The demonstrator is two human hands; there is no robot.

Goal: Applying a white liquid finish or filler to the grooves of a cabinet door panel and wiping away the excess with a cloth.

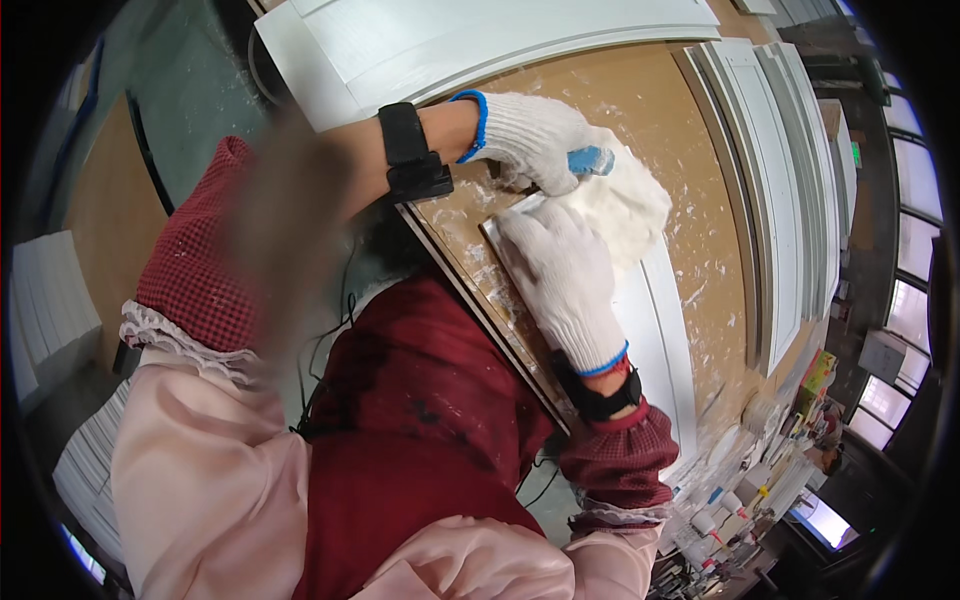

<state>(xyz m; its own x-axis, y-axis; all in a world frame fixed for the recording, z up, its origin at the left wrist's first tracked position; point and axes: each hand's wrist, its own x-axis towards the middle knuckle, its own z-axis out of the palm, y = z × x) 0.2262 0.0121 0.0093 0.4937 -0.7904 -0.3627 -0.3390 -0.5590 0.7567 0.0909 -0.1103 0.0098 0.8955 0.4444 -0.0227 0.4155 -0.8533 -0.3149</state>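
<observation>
My left hand (532, 138), in a white knit glove with a blue cuff, is closed around a small blue piece (590, 161), its kind not clear. Just beyond the fingers a crumpled off-white cloth (630, 205) lies over one end of a white panel (655, 325). On that panel rests my right hand (568, 272), gloved the same way. Its fingers bend over the panel's edge beside the left hand, and the fingertips are partly hidden. The panel lies on a brown worktable (590, 80) smeared with white dust.
A large white panel (430, 45) lies across the far side. Several white panels (775, 180) are stacked at the right. Bottles and tools (730, 505) clutter the lower right. Dark cables (318, 350) hang by the table's near edge; more stacked boards (55, 310) stand at left.
</observation>
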